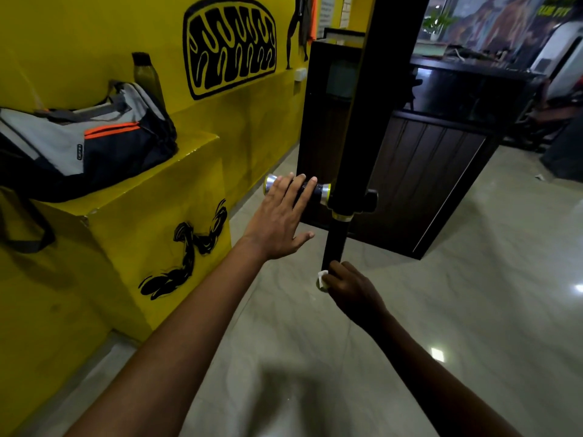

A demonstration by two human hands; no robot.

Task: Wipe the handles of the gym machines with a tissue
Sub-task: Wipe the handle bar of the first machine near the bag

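Head view: left hand (279, 220) flat on side handle (310, 188); right hand (350, 287) grips tissue (321, 276), mostly hidden

Glossy tiled floor (441, 279), shiny metal-capped handle (321, 190), cloth bag (79, 143)

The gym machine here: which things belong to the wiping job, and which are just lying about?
For the job: tissue in the right hand, lower handle, side handle under the left hand.

Lying about: bag, bottle, dark counter.
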